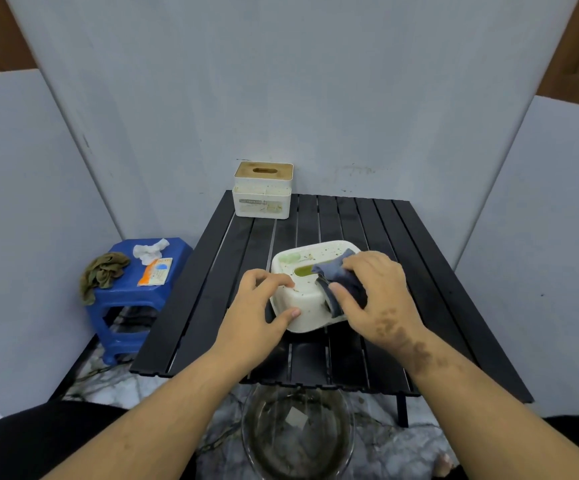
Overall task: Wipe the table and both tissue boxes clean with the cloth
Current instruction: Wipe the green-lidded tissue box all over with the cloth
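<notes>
Pressing a grey cloth (341, 278) onto the speckled white tissue box (310, 306) (on the black tabletop (419, 271)), the right hand (374, 292) grips it while the left hand (264, 299) clasps the box's corner.

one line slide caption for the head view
Left hand steadies a speckled white tissue box while right hand wipes it with grey cloth.

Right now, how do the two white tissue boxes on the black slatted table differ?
The rounded white plastic tissue box sits near the person, held by the left hand while the right hand wipes it with a blue-grey cloth. The squarer white tissue box with a wooden lid stands untouched at the far edge. Both look speckled with dirt.
</notes>
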Demonstrator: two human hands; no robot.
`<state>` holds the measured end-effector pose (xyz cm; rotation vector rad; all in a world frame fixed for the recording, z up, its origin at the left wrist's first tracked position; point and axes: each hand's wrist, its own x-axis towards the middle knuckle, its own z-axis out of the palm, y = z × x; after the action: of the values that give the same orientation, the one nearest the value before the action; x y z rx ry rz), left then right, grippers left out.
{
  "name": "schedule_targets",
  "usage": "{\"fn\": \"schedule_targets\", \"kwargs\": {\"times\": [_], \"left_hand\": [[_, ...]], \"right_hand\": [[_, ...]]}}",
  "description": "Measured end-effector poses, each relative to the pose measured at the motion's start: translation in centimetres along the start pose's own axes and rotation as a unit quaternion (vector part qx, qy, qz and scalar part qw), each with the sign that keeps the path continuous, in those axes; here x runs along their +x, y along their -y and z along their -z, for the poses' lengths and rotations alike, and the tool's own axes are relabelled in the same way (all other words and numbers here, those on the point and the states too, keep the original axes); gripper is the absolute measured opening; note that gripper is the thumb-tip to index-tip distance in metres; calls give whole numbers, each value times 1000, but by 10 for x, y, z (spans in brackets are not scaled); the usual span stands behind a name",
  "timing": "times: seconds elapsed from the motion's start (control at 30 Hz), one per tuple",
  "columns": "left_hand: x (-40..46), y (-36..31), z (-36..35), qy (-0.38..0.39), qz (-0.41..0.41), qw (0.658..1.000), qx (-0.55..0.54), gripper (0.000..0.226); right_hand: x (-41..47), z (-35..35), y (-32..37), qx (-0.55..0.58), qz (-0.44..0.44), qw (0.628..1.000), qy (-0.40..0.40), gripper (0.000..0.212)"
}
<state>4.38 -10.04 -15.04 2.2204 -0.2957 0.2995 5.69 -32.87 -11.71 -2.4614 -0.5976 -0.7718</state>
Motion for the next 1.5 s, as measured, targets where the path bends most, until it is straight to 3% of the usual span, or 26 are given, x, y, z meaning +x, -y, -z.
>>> {"fn": "schedule_targets", "kwargs": {"times": [0.1,0.17,0.3,0.4,0.47,0.6,0.77,0.93,1.1,1.3,1.5], "left_hand": [[0,-3,0,1,-5,1000,-22,40],[0,-7,2,12,-12,1000,-21,44],[3,-9,4,21,1,1000,-23,44],[3,-6,-1,16,3,998,-53,44],[3,-4,-3,6,3,997,-71,45],[5,-1,-1,7,-3,998,-60,43],[6,4,-3,5,-10,998,-54,43],[7,8,-5,-11,-33,996,-80,42],[9,6,-4,-6,-34,997,-69,42],[7,3,-7,-37,-36,993,-103,42],[8,2,-13,-71,-9,982,-173,38]], "right_hand": [[-4,-5,2,9,49,998,40,43],[-8,-7,1,-26,61,997,49,45],[-5,2,-11,-95,62,993,34,35],[-3,-4,-3,-25,14,1000,1,29],[-4,-16,15,33,13,999,20,32],[-2,-10,15,10,58,997,50,36],[2,1,-9,8,-45,999,13,29],[-1,-22,17,47,-17,998,39,42],[1,-3,-18,-22,-96,995,8,39],[-2,-26,13,58,9,998,22,41],[-3,-22,6,40,-30,998,-42,37]]}}
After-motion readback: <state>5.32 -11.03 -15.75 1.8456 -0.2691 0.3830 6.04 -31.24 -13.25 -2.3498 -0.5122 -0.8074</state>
